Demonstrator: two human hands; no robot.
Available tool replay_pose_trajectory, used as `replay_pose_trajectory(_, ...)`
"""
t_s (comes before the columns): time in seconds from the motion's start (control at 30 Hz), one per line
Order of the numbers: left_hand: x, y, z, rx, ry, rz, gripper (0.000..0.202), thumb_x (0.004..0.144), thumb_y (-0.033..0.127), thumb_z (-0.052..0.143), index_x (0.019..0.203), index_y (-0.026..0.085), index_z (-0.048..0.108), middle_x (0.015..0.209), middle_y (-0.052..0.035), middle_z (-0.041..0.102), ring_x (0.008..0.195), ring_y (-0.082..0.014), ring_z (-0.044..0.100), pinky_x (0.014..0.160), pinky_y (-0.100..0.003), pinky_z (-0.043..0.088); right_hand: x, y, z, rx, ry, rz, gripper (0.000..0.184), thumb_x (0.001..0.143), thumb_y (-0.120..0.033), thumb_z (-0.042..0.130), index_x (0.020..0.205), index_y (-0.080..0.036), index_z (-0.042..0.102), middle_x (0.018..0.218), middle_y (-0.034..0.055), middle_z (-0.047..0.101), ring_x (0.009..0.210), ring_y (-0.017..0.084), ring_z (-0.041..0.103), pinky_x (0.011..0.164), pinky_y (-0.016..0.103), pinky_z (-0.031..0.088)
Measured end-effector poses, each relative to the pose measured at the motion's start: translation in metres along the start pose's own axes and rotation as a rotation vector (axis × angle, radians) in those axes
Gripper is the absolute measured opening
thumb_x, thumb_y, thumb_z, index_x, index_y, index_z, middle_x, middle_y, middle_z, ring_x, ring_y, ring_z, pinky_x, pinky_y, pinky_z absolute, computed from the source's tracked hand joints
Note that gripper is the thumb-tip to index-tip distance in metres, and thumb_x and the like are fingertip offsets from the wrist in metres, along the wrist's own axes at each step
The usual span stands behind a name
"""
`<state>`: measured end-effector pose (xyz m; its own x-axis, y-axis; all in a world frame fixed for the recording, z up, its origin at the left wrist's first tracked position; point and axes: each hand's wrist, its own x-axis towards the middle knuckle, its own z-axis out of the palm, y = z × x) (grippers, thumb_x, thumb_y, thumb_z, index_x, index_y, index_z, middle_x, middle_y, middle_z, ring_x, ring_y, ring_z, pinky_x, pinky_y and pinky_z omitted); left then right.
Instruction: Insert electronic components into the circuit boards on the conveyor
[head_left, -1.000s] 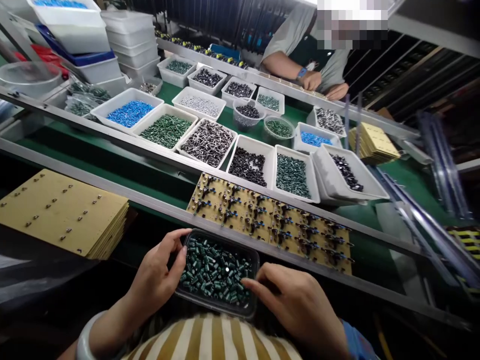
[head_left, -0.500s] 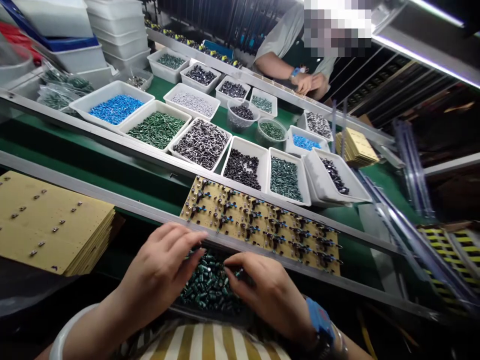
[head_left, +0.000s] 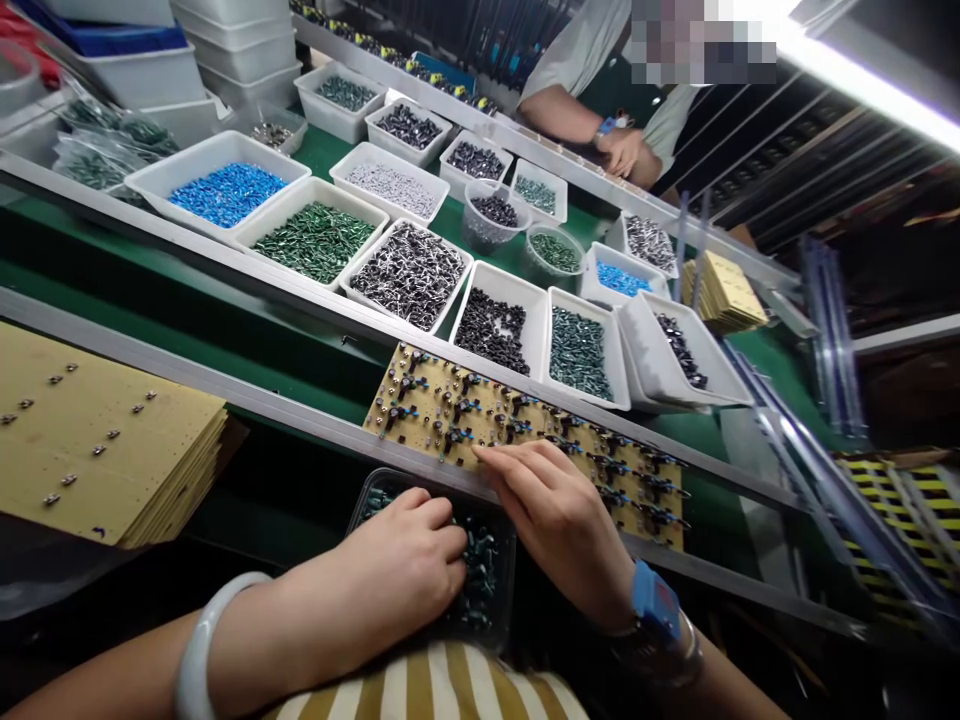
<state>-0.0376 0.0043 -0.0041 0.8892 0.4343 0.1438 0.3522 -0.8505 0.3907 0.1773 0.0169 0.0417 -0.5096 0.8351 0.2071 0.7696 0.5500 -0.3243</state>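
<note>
A black tray (head_left: 360, 500) of small green capacitors sits in my lap, just below the metal rail. My left hand (head_left: 401, 575) rests curled over the capacitors in that tray, fingers bent down among them; what they grip is hidden. My right hand (head_left: 559, 525) reaches over the rail onto the tan circuit board (head_left: 420, 400). Its fingertips are pressed together at the board's near edge, pinching something too small to make out. The board carries rows of black and blue parts.
White bins hold blue (head_left: 225, 195), green (head_left: 315, 240) and black (head_left: 409, 275) parts on the green belt. A stack of tan boards (head_left: 97, 450) lies at left. Another person's hands (head_left: 626, 150) work across the belt. A striped yellow-black rail (head_left: 900, 500) is at right.
My right hand has left the capacitor tray and moved up onto the circuit board. My left hand has slid right and curled down into the tray.
</note>
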Motion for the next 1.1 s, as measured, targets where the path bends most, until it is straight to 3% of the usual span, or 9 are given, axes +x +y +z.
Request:
replay_pose_trajectory(0.17,-0.002,0.002,0.009,0.03,0.021,-0.025,0.016,0.091,0.02,0.071,0.077,0.021,0.063,0.078,-0.0024,0.06,0.087,-0.0241,0.052,0.091,-0.045,0.038,0.003,-0.001,-0.003,-0.005,-0.01,-0.004,0.043,0.101,-0.01,0.055,0.143,-0.018,0.051,0.107,0.009,0.072,0.096,0.023,0.062,0.087,0.04,0.058)
replay_pose_trajectory(0.3,0.001,0.005,0.007,0.089,0.031,0.011,0.014,0.092,0.02,0.069,0.079,0.019,0.063,0.079,-0.0033,0.059,0.085,-0.0244,0.05,0.088,-0.045,0.037,0.006,-0.001,-0.006,-0.028,-0.044,-0.015,0.042,0.101,-0.011,0.054,0.143,-0.018,0.051,0.105,0.0089,0.071,0.094,0.023,0.062,0.087,0.04,0.058)
replay_pose_trajectory(0.43,0.002,0.007,-0.003,0.133,0.065,0.034,0.011,0.096,0.023,0.061,0.086,0.018,0.062,0.082,-0.0037,0.058,0.085,-0.0253,0.05,0.087,-0.046,0.036,0.009,-0.002,-0.009,-0.04,-0.072,-0.041,0.04,0.101,-0.009,0.053,0.14,-0.017,0.052,0.101,0.0077,0.07,0.092,0.023,0.062,0.084,0.038,0.058)
replay_pose_trajectory(0.63,-0.006,0.001,-0.023,-0.022,0.101,-0.049,0.012,0.102,0.015,0.052,0.091,0.018,0.057,0.086,-0.0026,0.061,0.084,-0.0238,0.051,0.084,-0.042,0.038,0.011,-0.004,-0.009,-0.075,-0.098,-0.039,0.04,0.099,-0.007,0.056,0.139,-0.01,0.053,0.099,0.0081,0.069,0.093,0.023,0.059,0.086,0.038,0.056)
replay_pose_trajectory(0.8,-0.014,-0.011,-0.032,-0.219,0.294,-0.153,0.012,0.105,0.016,0.049,0.11,0.017,0.061,0.101,-0.0027,0.068,0.097,-0.023,0.055,0.091,-0.039,0.039,0.012,-0.007,-0.011,-0.084,-0.134,-0.027,0.039,0.1,-0.009,0.056,0.138,-0.009,0.054,0.099,0.0081,0.069,0.093,0.024,0.058,0.085,0.037,0.056)
replay_pose_trajectory(0.97,-0.017,-0.022,-0.037,-0.336,0.532,-0.25,0.006,0.102,0.024,0.062,0.1,0.021,0.067,0.093,0.0012,0.07,0.087,-0.019,0.056,0.085,-0.034,0.041,0.012,-0.006,-0.01,-0.113,-0.177,-0.022,0.043,0.096,-0.005,0.059,0.139,-0.009,0.053,0.102,0.0089,0.068,0.094,0.024,0.059,0.085,0.038,0.056)
replay_pose_trajectory(1.1,-0.021,-0.029,-0.038,-0.311,0.633,-0.342,0.005,0.097,0.022,0.07,0.102,0.022,0.069,0.09,0.0028,0.072,0.084,-0.0169,0.058,0.084,-0.032,0.044,0.011,-0.007,-0.008,-0.133,-0.129,-0.032,0.035,0.096,-0.005,0.059,0.131,-0.007,0.058,0.1,0.0101,0.069,0.091,0.025,0.06,0.085,0.04,0.056)
